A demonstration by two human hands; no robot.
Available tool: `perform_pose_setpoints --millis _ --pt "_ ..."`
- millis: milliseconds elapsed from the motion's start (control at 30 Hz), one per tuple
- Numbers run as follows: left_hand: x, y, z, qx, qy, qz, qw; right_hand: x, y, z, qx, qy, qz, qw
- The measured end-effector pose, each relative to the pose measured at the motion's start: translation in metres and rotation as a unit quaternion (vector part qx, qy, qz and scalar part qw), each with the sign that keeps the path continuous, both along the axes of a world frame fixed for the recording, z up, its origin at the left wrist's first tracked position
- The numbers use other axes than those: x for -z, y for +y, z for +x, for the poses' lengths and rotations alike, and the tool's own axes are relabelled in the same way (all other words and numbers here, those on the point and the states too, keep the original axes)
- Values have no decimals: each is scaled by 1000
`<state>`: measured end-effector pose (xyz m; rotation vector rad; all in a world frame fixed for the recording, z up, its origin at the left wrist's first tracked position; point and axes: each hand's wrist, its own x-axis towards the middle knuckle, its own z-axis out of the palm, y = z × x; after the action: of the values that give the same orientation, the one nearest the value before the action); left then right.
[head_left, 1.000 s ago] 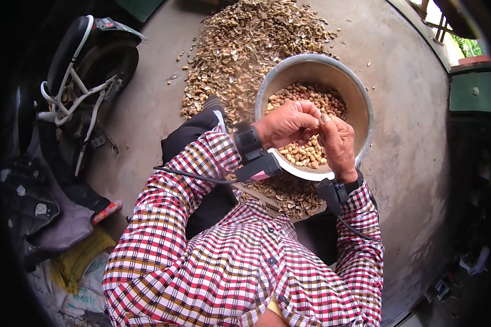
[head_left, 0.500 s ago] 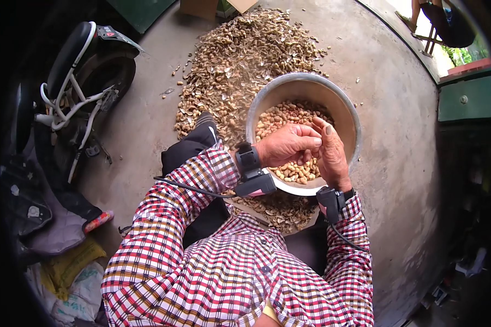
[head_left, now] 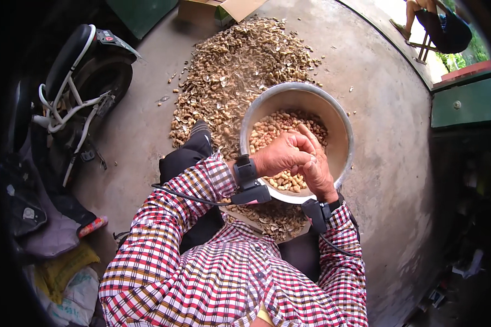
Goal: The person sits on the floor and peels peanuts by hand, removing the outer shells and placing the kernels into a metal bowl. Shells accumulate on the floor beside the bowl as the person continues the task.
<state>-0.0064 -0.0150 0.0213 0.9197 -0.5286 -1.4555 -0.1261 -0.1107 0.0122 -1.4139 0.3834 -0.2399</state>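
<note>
Both my hands are together over a wide metal basin (head_left: 346,139). My left hand (head_left: 282,153) is closed, its thumb and fingertips pressed together against the fingers of my right hand (head_left: 318,175). The right hand is also closed, the thumb bent in toward the left fingertips and a finger reaching up past them. Whatever lies between the fingertips is hidden. Below the hands, the basin holds a heap of shelled, reddish peanuts (head_left: 280,120) toward the far side and pale unshelled peanuts (head_left: 287,181) toward the near side.
A large pile of broken peanut shells (head_left: 223,71) spreads left of and beyond the basin, with more shells (head_left: 273,218) between my legs. A white-framed two-wheeler (head_left: 65,103) stands at left, sacks (head_left: 73,278) at lower left. A cardboard box (head_left: 223,10) lies far; a person (head_left: 439,24) sits far right.
The view has shifted slightly, so the basin and pile appear lower and to the left. My right hand has drawn in closer to my left, and its fingers now overlap the left fingertips.
</note>
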Motion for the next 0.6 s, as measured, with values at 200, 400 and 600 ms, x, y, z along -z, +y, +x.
perform_pose_setpoints --millis 200,400,600 --pt "3 -2 -1 -29 -65 -34 997 -5 9 9 21 -57 66 996" --pt "5 -4 -3 -31 -1 -30 999 -12 9 4 37 -13 74 996" --pt "2 -7 -11 -80 -30 -95 992 -9 12 3 73 -83 -18 994"
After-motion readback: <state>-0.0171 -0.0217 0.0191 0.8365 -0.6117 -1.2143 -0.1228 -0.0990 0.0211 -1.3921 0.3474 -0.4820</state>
